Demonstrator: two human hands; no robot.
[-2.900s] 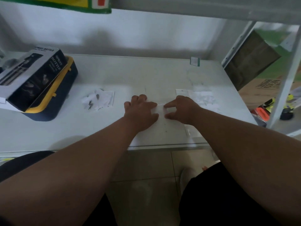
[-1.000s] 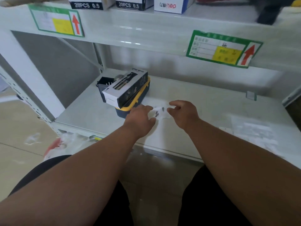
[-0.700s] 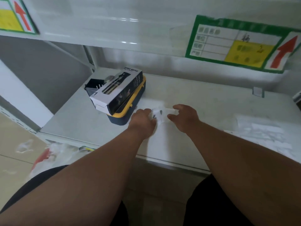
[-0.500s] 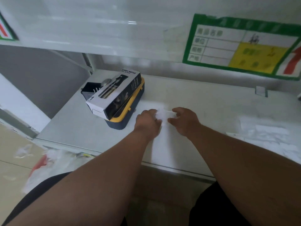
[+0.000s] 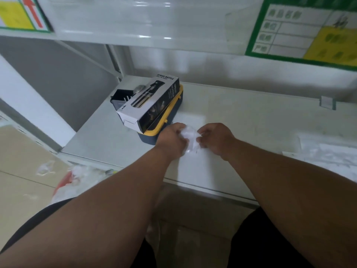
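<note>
Left hand [image 5: 171,139] and right hand [image 5: 216,139], seen from the head view, meet above the front middle of a white metal shelf [image 5: 251,120]. Both hands have their fingers curled inward and pinch a small crumpled clear packet [image 5: 189,137] between them, the left gripping its left edge and the right its right edge. The packet is held just over the shelf surface; whether its lower edge touches the shelf cannot be told, and its contents are too blurred to make out. Just left of the left hand lies a navy case with a yellow lid [image 5: 174,110], its near corner close to the knuckles. Resting on that lid at a slant is a black-and-white carton printed "SPRAY BOTTLE" [image 5: 149,104], with one end overhanging the case toward the shelf's left edge. Behind the carton stands a small black open-topped holder [image 5: 120,95]. Loose clear plastic bags [image 5: 328,151] lie on the shelf well to the right of the right hand. A green-bordered label [image 5: 309,33] with a yellow field is fixed to the front of the shelf above. On the floor [image 5: 23,171] at lower left lies a heap of crumpled plastic [image 5: 77,176].
</note>
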